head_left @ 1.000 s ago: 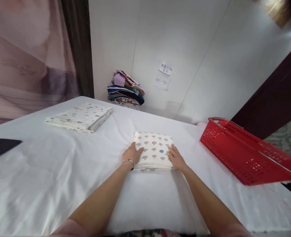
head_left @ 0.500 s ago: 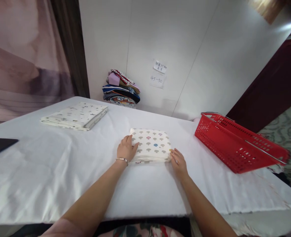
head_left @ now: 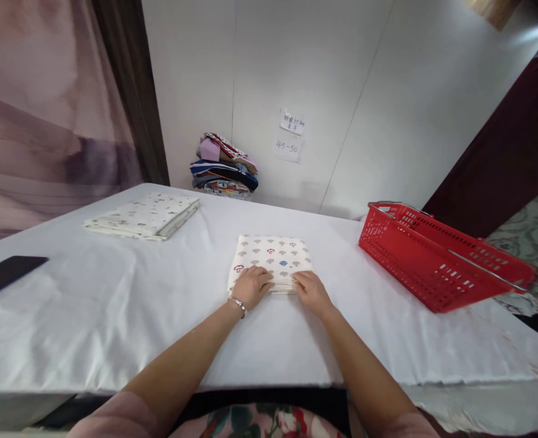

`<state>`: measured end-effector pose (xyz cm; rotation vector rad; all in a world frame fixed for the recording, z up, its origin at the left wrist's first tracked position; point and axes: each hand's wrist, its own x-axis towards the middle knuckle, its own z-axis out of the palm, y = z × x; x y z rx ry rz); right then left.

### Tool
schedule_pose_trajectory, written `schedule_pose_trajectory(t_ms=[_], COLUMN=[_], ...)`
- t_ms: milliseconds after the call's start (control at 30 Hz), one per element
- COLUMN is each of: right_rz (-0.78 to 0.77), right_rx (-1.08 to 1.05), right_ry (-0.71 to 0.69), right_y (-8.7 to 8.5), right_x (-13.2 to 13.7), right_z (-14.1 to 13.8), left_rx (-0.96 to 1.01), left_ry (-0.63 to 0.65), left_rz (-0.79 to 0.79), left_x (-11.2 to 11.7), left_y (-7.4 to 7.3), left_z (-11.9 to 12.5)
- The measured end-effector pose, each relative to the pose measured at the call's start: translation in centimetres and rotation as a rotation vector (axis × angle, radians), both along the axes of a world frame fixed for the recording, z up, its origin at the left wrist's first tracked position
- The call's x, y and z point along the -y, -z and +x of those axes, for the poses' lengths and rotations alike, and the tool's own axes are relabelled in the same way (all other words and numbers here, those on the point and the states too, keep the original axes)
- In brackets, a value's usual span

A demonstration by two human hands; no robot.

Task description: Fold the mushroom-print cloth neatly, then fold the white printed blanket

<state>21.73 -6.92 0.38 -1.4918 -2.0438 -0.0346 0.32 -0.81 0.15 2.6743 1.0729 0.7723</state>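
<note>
A folded white cloth (head_left: 275, 249) with grey, red and blue mushroom prints lies on the table in front of me. Its layered near edge faces me. My left hand (head_left: 252, 286), with a bracelet at the wrist, grips the near left part of that edge, its fingers curled over the top. At the near right corner, my right hand (head_left: 313, 293) pinches the layers, the fingers bent over them. The undersides of both hands are hidden. Farther left rests another folded white cloth (head_left: 145, 214) with small dark prints, apart from my hands.
A red perforated basket (head_left: 433, 267) with metal handles stands on the right of the white-covered table (head_left: 127, 322). A dark flat object (head_left: 8, 274) lies at the left edge. Behind the table is a stack of folded fabrics (head_left: 226, 167) by the wall.
Both hands have moved from the sides of the mushroom-print cloth to its near edge, closer together. The cloth has shifted slightly left, with its left side now reaching farther out.
</note>
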Motion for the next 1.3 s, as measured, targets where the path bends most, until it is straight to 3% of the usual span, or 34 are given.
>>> schedule_pose_trajectory(t_ms=[267,533,1000,1300], right_rz=[0.074,0.079,0.088,0.110], right_rx=[-0.032,-0.056,-0.059,-0.045], right_ry=[-0.035,-0.010,0.006,0.000], right_y=[1.4,1.4,2.3,1.8], right_x=[0.4,0.6,0.5,0.9], right_z=[0.2,-0.1,0.4,-0.3], left_rx=[-0.041,-0.020,0.005,0.013], left_ry=[-0.060,-0.083,-0.013,-0.022], left_rz=[0.016,0.023,-0.033,0.003], left_x=[0.2,0.4,0.5,0.5], left_y=[-0.3,-0.2,0.3,0.3], left_z=[0.6,0.9,0.5,0.9])
